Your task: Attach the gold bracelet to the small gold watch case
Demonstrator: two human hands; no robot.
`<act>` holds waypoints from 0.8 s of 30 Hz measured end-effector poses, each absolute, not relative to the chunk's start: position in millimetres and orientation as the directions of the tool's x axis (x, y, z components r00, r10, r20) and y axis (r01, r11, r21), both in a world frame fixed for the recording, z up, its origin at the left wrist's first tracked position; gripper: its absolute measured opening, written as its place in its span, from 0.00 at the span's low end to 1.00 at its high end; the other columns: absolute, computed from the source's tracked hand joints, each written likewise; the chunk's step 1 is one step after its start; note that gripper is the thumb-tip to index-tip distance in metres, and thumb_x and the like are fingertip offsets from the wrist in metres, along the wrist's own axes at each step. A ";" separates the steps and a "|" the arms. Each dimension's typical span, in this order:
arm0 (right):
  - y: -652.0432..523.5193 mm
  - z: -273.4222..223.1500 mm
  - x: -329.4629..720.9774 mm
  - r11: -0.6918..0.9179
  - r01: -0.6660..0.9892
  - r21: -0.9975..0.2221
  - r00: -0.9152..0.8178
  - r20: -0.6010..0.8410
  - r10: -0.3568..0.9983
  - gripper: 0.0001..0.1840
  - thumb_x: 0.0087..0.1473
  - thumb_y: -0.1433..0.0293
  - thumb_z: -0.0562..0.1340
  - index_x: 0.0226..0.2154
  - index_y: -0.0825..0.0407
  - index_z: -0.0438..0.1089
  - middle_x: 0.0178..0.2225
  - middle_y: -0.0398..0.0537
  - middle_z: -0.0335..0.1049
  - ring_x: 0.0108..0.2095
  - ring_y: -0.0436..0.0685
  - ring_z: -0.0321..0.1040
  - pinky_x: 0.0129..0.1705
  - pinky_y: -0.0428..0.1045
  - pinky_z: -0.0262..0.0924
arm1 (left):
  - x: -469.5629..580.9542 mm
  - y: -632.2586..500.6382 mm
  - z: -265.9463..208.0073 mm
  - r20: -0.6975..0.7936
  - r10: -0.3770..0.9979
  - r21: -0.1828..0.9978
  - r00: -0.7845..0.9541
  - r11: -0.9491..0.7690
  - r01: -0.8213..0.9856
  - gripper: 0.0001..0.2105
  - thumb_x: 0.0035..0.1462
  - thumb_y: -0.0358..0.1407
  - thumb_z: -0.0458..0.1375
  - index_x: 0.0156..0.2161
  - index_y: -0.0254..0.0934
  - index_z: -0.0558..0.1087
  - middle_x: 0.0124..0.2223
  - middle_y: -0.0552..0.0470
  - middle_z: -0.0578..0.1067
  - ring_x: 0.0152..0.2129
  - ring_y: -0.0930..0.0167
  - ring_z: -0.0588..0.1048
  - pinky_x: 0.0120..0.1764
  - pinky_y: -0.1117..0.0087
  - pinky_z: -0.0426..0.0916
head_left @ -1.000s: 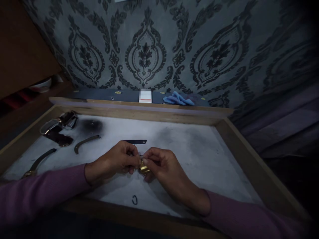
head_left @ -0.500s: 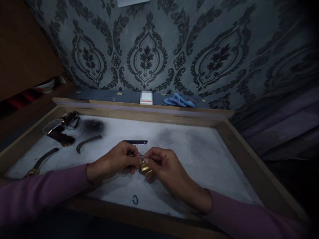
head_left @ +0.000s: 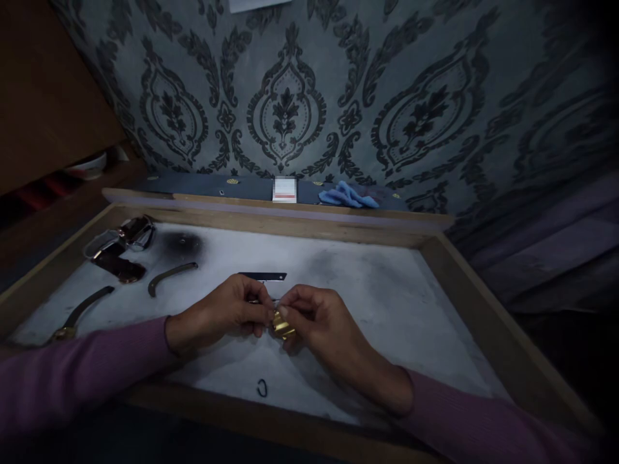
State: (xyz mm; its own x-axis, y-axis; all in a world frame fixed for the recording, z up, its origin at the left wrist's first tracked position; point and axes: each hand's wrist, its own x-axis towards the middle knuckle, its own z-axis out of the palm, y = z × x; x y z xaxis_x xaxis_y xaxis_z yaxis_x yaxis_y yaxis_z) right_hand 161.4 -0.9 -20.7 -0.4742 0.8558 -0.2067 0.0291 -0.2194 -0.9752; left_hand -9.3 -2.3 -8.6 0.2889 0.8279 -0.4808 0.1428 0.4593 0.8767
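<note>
A shiny gold-coloured metal piece that looks like a watch case (head_left: pixel 283 326) is held low over the white work surface. My right hand (head_left: pixel 322 322) pinches it from the right, thumb and fingers closed. From the left, my left hand (head_left: pixel 236 309) pinches its near edge; the fingertips of both hands almost meet. A thin dark bit shows between the left fingers, too small to name. Just behind the hands lies a flat dark blade-like strip (head_left: pixel 265 276) with a hole at one end. Closer to me is a small black open loop (head_left: pixel 262 388).
On the left lie a curved dark strap (head_left: pixel 173 277), a strap with a gold watch (head_left: pixel 65 332) and several brown and metallic watches (head_left: pixel 120 264). A wooden rim (head_left: pixel 271 225) frames the surface. Beyond it are a blue cloth (head_left: pixel 348 194) and a small white box (head_left: pixel 284 190).
Both hands stay in nearly the same place. The gold piece has turned very slightly between the fingers.
</note>
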 end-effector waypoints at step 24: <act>-6.1 -22.8 160.3 -0.171 0.065 -0.983 -0.458 -0.181 0.870 0.07 0.53 0.71 0.60 0.25 0.54 0.68 0.23 0.44 0.70 0.22 0.49 0.67 0.23 0.45 0.66 | -9.5 -3.5 -9.6 -0.427 0.842 0.903 0.329 0.384 0.191 0.08 0.42 0.35 0.63 0.23 0.35 0.68 0.14 0.59 0.68 0.11 0.80 0.61 0.17 0.78 0.52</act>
State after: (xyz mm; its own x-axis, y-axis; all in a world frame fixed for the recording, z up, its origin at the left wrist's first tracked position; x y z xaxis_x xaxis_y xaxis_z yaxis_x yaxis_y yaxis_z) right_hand 160.3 -6.1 -22.8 -0.4577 0.8704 -0.1814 0.0652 -0.1706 -0.9832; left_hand -9.5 -3.5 -9.6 0.3290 0.8421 -0.4273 0.1912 0.3837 0.9035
